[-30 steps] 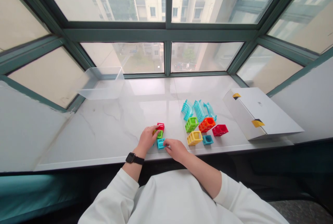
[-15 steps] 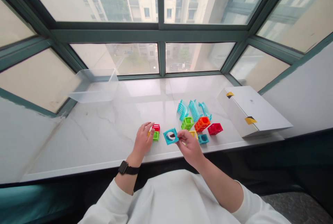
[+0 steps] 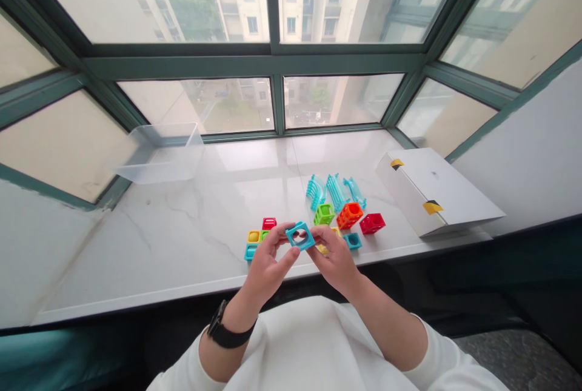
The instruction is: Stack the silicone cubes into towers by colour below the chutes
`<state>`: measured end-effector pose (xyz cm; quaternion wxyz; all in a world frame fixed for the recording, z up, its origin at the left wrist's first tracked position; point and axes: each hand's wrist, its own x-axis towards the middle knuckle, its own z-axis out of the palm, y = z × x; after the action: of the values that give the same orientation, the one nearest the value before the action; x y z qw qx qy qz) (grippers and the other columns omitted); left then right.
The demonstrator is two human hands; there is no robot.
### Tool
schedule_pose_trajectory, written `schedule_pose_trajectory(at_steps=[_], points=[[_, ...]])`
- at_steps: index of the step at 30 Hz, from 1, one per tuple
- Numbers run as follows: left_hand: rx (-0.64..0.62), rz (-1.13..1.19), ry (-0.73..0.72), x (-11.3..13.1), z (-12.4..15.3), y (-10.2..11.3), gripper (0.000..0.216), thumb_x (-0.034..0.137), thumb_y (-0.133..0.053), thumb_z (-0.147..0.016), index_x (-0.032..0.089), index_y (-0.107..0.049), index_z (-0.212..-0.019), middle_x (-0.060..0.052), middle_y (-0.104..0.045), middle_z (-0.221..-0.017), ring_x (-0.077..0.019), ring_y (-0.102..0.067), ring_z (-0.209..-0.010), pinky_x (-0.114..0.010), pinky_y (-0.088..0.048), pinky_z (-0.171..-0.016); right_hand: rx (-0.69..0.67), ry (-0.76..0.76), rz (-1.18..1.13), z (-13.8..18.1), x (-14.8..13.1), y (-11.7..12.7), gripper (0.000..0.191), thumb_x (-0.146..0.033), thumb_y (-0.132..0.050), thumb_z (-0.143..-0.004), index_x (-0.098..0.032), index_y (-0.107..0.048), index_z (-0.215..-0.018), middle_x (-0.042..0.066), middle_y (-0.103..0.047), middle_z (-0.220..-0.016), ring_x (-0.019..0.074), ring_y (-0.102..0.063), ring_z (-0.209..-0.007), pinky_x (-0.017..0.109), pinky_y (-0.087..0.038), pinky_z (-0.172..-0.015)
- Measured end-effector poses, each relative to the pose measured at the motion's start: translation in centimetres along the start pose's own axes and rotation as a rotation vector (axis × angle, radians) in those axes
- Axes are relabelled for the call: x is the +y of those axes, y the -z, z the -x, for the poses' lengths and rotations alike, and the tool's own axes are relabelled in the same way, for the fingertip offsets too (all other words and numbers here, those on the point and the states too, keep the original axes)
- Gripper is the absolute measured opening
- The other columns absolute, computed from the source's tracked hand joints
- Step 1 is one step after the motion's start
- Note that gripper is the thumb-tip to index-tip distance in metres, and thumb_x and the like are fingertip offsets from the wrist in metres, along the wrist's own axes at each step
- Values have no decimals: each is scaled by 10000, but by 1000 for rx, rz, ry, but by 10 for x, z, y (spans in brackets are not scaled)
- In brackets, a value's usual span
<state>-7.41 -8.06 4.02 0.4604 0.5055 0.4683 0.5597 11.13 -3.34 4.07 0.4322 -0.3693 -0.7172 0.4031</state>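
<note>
Between my two hands, above the front of the white sill, is a blue square block [image 3: 293, 232] with a round hole. My left hand [image 3: 269, 262] grips its left side with thumb and fingers. At its right edge, my right hand [image 3: 335, 256] pinches it. Left of and partly behind my left hand lie a red block [image 3: 269, 222], a yellow block [image 3: 253, 237], a green block [image 3: 265, 234] and a blue block [image 3: 250, 251]. Beyond my right hand stand a green cube [image 3: 324, 214], an orange block [image 3: 350, 216], a red block [image 3: 372, 223] and a blue block [image 3: 353, 241]; a yellow block [image 3: 322, 249] is partly hidden.
Translucent blue track pieces [image 3: 337, 192] lie behind the blocks. A clear plastic bin [image 3: 159, 163] stands at the back left of the marble sill [image 3: 182, 245]. At right sits a white box [image 3: 445, 191] with yellow-black tape. Green-framed windows [image 3: 245, 66] enclose the sill.
My left hand has left the small blocks on the left and moved right to take hold of the blue square block. My right hand still holds it. The view has shifted slightly.
</note>
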Motion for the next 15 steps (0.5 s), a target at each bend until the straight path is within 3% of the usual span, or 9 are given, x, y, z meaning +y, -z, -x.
schedule_pose_trajectory(at_steps=[6, 11, 15], points=[[17, 173, 93, -4, -1, -9, 514, 453, -814, -881, 242, -653, -1321, -119, -721, -1224, -271, -698, -1129, -437, -559, -1033, 48, 77, 113, -1, -2, 9, 264, -368, -663, -987, -275, -605, -1227, 64, -729, -1103, 218, -753, -930, 372, -661, -834], [3, 196, 92, -9, 1, -16, 497, 417, -818, -886, 245, -642, -1317, -101, -711, -1173, -236, -690, -1070, -378, -573, -962, 8, 192, 195, 2, -3, 13, 581, -339, -708, -959, -299, -478, -1491, 126, -603, -1415, 283, -649, -1267, 456, -624, -1022], [-5, 175, 48, -10, 2, -23, 479, 407, -812, -892, 247, -630, -1305, -95, -695, -1191, -230, -678, -1087, -382, -553, -999, 27, 225, 239, 4, -4, 14, 612, -282, -697, -954, -319, -466, -1519, 111, -620, -1404, 301, -614, -1329, 507, -551, -1129]])
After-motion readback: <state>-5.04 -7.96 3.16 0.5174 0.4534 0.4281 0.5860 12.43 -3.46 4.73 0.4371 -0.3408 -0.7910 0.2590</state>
